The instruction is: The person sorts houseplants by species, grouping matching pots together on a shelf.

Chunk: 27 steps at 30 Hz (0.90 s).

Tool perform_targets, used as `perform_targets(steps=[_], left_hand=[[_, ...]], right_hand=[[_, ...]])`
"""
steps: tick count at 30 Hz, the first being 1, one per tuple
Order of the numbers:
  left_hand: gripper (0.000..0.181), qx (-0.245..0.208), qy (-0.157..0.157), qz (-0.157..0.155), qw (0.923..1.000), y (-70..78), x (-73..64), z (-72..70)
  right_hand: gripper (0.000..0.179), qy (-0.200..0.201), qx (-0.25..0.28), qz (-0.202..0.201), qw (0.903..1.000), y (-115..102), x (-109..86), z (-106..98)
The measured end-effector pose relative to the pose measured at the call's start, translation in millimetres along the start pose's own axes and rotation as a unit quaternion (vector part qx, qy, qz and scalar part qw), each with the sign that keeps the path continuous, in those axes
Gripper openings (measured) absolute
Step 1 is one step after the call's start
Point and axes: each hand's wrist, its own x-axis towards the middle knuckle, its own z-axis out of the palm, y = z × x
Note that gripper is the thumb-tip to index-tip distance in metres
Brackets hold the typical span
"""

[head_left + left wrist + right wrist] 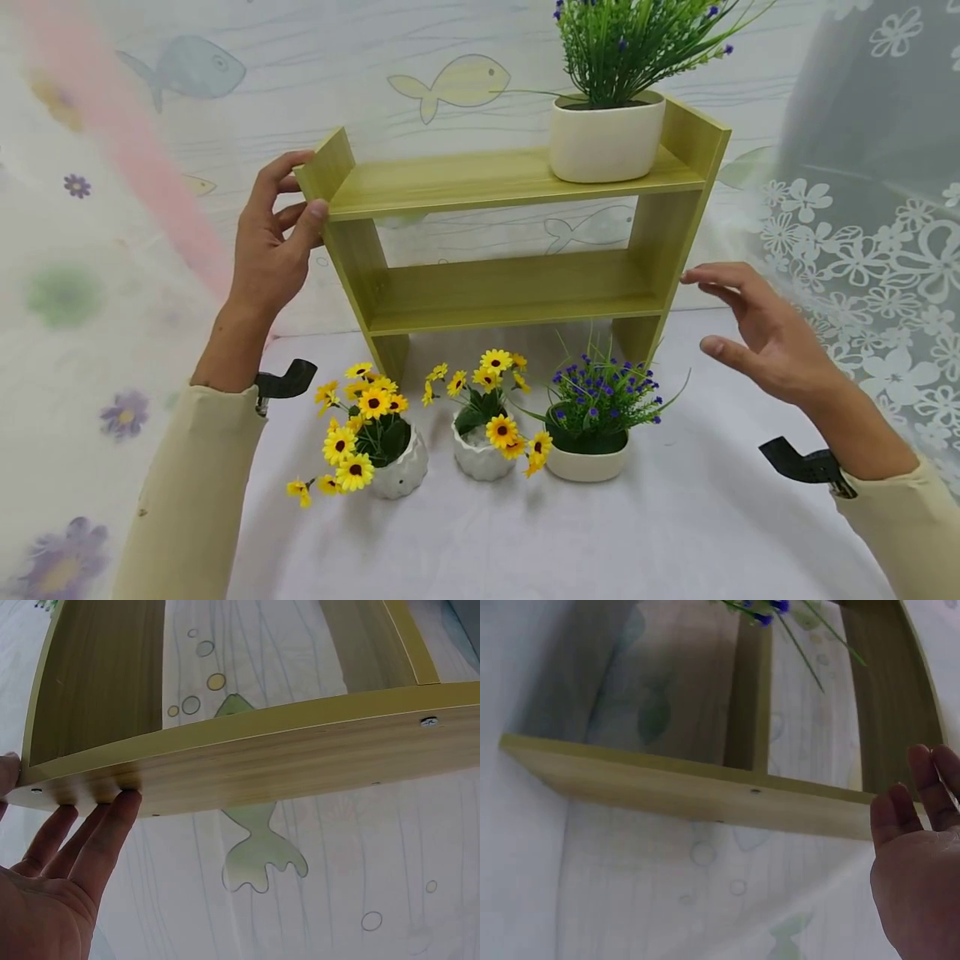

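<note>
A two-tier wooden shelf (pixel 480 287) with a light wood grain stands upright against the backdrop. At its upper left side panel, my left hand (pixel 276 237) grips the edge, thumb in front. Its fingertips press the panel's outer face (pixel 285 761) in the left wrist view. My right hand (pixel 772 333) is beside the right side panel, fingers extended and holding nothing; whether a fingertip touches the panel I cannot tell. On the top tier, at the right, sits a white oval pot (pixel 606 142) with tall grassy greenery (pixel 618 54) and purple flowers.
Before the shelf stand two white scalloped pots, the left pot (pixel 401 471) and middle pot (pixel 483 458), with yellow daisy-like flowers. A white oval pot (pixel 588 465) with purple flowers stands right of them. White cloth (pixel 480 542) covers the table; lace (pixel 900 358) hangs at right.
</note>
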Motion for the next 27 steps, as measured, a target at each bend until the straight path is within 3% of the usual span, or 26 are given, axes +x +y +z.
perform_targets(steps=[4,9,18,23,27], left_hand=[[0.049,-0.001,0.001,-0.003,1.0,-0.8,-0.1,-1.5],[0.049,0.008,-0.001,-0.006,1.0,0.1,-0.2,-1.5],[0.049,0.009,0.001,-0.009,0.9999,-3.8,1.1,-3.2],[0.05,0.016,0.002,-0.01,0.9998,-9.9,2.1,-5.6],[0.049,0.02,0.0,-0.01,0.9997,-2.6,1.0,-2.6]], right_hand=[[0.076,-0.046,-0.011,0.033,0.9983,16,-17.9,5],[0.086,-0.1,-0.021,0.047,0.9936,32,-38.0,15],[0.094,-0.14,-0.057,0.134,0.9794,42,-63.0,35],[0.095,-0.165,-0.098,0.179,0.9649,48,-71.4,48],[0.11,-0.179,-0.14,0.246,0.9423,48,-76.8,59]])
